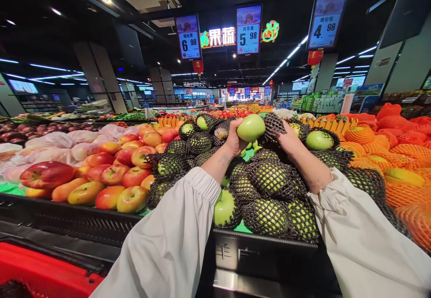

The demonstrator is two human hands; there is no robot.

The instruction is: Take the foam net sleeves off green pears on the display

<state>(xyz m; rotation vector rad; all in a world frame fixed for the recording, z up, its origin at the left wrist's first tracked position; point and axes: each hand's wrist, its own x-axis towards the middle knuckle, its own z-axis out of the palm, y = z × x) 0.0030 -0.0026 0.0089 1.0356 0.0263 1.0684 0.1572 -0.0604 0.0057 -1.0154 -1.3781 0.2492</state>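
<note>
My left hand (235,137) is wrapped round a bare green apple (251,128), lifted over the pile. Just right of it, my right hand (289,136) grips a black foam net sleeve (274,125); the sleeve's end touches or nearly touches the apple, and I cannot tell whether anything is inside it. Below both hands lie several green apples in black nets (269,177), heaped in a black display bin (266,238). One green apple (225,208) at the front shows bare skin above its net.
Red-yellow apples (114,172) fill the section on the left, with plastic-wrapped fruit (67,143) behind them. Oranges in orange nets (404,163) lie on the right. A red cart or basket edge (43,271) stands at lower left. Price screens (249,31) hang overhead.
</note>
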